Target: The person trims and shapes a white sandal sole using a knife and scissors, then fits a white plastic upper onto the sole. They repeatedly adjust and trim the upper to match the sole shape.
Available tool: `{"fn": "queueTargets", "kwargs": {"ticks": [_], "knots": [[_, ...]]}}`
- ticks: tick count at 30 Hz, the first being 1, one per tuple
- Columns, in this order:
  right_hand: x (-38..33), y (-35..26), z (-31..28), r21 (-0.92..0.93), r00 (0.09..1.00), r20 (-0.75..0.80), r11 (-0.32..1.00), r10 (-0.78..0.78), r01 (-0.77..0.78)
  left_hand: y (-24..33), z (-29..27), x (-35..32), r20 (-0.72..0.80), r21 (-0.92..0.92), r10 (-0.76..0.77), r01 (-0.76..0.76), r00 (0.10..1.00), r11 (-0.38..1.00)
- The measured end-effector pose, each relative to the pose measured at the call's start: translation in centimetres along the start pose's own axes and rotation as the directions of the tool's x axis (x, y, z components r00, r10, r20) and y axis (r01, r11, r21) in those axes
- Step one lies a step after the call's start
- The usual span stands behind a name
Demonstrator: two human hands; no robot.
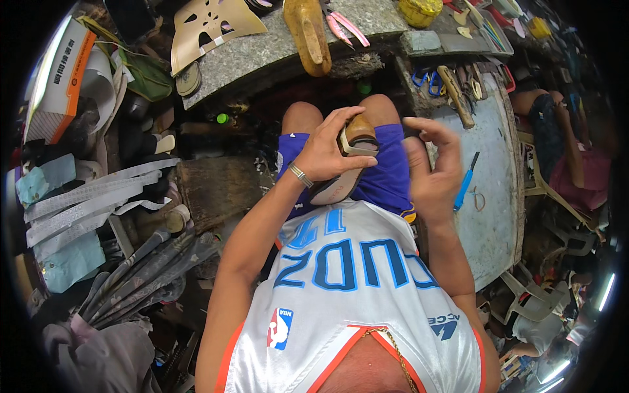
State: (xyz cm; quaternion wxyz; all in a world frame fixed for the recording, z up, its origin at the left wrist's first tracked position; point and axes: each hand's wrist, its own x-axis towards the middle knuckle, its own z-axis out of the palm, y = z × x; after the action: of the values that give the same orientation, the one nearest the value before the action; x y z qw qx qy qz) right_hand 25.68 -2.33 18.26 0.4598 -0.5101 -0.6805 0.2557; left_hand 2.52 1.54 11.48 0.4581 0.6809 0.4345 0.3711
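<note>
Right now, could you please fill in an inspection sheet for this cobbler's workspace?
Surface: grey stone bench ahead; pale worktable to the right.
Job's things: shoe with tan heel, sole showing, over the lap.
Clutter: wooden shoe last, tan cut-out upper, pink pliers, blue-handled knife, yellow tin, folded umbrellas.
Hands: left hand grips the shoe; right hand open beside it, fingers curled.
Cables: nothing seen.
Surroundings: another person seated far right; plastic chairs.
</note>
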Motion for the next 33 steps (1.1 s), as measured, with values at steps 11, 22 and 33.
{"fn": "queueTargets", "kwargs": {"ticks": [11, 22, 33], "knots": [[4.3, 4.5, 5.4, 0.491, 0.304, 0.781, -0.235, 0.546, -0.839, 7.3, 1.4, -0.3, 0.474, 0.321, 0.783, -0.907, 0.403, 0.272], [4.2, 6.4, 6.1, 0.640, 0.868, 0.383, 0.587, 0.316, -0.496, -2.2, 1.4, -6.1, 0.137, -0.752, -0.325, 0.312, 0.936, 0.581], [1.5, 4.8, 6.1, 0.508, 0.955, 0.210, 0.811, 0.209, -0.289, -2.4, 5.5, -7.3, 0.423, -0.826, -0.294, 0.498, 0.857, 0.266]]}}
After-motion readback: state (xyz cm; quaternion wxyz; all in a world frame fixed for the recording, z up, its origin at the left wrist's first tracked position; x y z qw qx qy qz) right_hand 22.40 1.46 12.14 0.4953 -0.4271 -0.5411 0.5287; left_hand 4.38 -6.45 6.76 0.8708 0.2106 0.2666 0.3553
